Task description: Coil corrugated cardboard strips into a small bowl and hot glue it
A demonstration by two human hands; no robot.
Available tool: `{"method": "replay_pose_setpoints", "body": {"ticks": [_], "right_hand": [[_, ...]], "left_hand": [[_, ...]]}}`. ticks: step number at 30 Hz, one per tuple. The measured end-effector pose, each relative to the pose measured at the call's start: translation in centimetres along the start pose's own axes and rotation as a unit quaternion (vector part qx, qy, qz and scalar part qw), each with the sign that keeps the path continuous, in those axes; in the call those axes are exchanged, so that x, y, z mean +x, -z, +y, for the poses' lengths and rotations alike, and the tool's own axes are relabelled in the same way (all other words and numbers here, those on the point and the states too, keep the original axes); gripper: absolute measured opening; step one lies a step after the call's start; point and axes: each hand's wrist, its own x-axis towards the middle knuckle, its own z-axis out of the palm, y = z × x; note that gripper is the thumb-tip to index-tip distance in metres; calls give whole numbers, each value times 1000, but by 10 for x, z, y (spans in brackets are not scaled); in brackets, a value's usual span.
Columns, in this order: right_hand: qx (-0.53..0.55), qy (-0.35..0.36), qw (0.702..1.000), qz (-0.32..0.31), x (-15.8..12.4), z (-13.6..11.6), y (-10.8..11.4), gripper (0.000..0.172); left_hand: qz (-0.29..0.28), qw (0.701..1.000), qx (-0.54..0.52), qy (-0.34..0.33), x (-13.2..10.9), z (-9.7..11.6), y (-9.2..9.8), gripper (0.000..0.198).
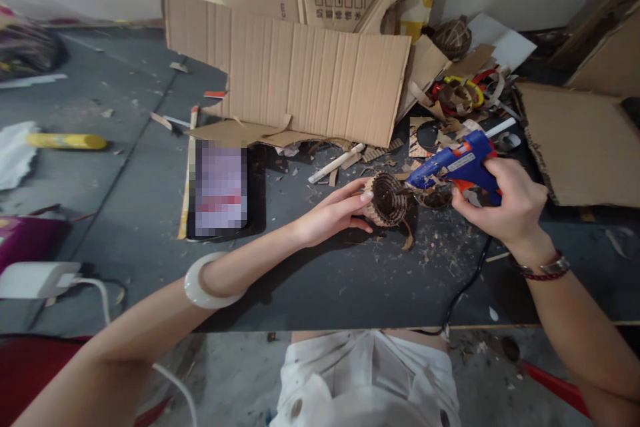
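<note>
My left hand (345, 210) grips the left side of a small round cup of coiled corrugated cardboard (389, 200), its dark hollow turned toward me. In my right hand (513, 197) is a blue and orange glue gun (453, 165), fingers wrapped round its handle. The gun's nozzle points left and comes close to the cup's upper right rim; whether it touches I cannot tell. A white glue stick (501, 128) juts from the back of the gun. A thin curled scrap (409, 235) hangs below the cup.
Behind my hands leans a corrugated cardboard sheet (320, 73). A phone (220, 190) stands left, near a yellow-handled tool (67, 141) and a white charger (37, 279). Paper scraps and rolls of tape (463, 93) pile up behind the gun. A black cord (467, 287) runs over the table's front edge.
</note>
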Motion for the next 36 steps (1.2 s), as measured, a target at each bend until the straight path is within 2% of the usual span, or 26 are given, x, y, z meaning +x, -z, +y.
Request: {"method": "replay_pose_setpoints", "body": {"ticks": [6, 11, 23, 29, 36], "right_hand": [[7, 13, 1000, 21, -2, 1, -4, 61], [20, 18, 1000, 13, -4, 3, -6, 66], [4, 6, 1000, 5, -1, 0, 0, 57], [12, 24, 1000, 3, -2, 1, -5, 61], [22, 36, 999, 11, -4, 2, -8, 67]], "left_hand": [[-1, 1000, -4, 0, 0, 0, 0, 55], [0, 1000, -7, -3, 1, 0, 1, 53], [0, 1000, -7, 2, 0, 0, 0, 57], [-3, 1000, -8, -1, 0, 0, 0, 52], [-4, 1000, -3, -1, 0, 0, 1, 58]]}}
